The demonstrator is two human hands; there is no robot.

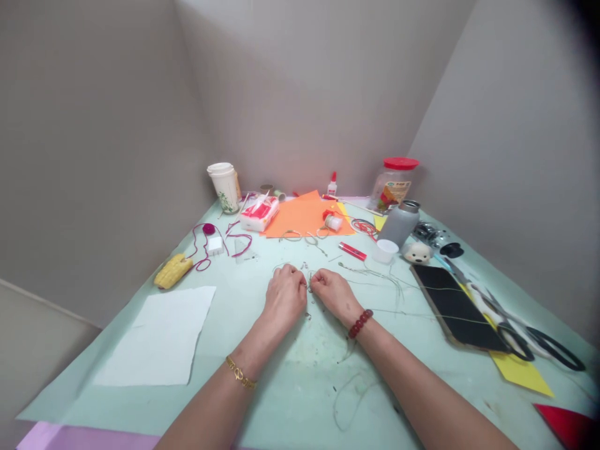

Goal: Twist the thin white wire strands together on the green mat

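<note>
Near the table's middle, my left hand (287,294) and my right hand (334,292) face each other with a small gap between their fingertips. Both are closed in a pinch. Between them is a thin greenish cord (310,279), too small to follow clearly; which fingers hold it cannot be made out. Small dark bits lie on the table just below the fingertips. More thin green cord (375,272) stretches right from beside my right hand toward the phone. A loose loop of cord (349,400) lies below my right wrist.
A white sheet (157,337) and yellow corn-like item (173,271) lie left. Tissues (259,214), orange paper (304,215) and a red lighter (352,251) lie beyond my hands. At right are a grey bottle (399,224), white cup (386,250), black phone (457,307) and scissors (509,319).
</note>
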